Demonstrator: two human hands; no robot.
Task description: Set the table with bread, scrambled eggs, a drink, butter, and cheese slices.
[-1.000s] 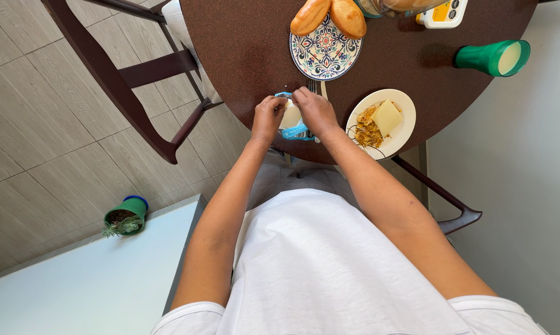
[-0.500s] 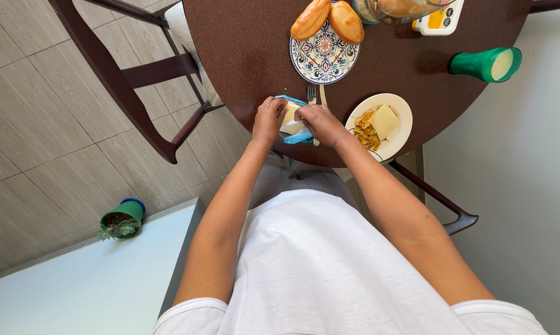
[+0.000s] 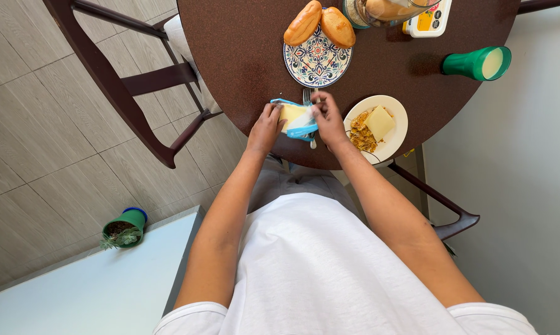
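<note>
While both hands meet at the near edge of the round brown table (image 3: 243, 56), they share one thing: a clear packet (image 3: 295, 119) with a blue rim and pale yellow cheese inside. The left hand (image 3: 265, 127) pinches the packet's left side, fingers curled onto it and thumb tucked under, so the hand is closed around that edge. The right hand (image 3: 327, 119) grips the right side, its fingers bent over the top of the packet and its knuckles raised; it too is closed on the packet, not flat. The packet sits between the two hands, just above the table top near the edge closest to the person, and I cannot tell whether its underside touches the wood.

A fork (image 3: 308, 96) lies on the table just behind the packet, its tines showing between the hands. Just right of the right hand stands a cream plate (image 3: 396, 111) with a yellow cheese slice (image 3: 380, 122) laid on crumbly orange-brown food (image 3: 359, 133). Farther back is a patterned plate (image 3: 316, 65) carrying two bread rolls (image 3: 320, 22). A green cup (image 3: 476, 63) lies tipped on its side at the right of the table, well apart from the hands. On the tiled floor (image 3: 50, 124) to the left sits a green pot (image 3: 125, 226) with a small plant.
</note>
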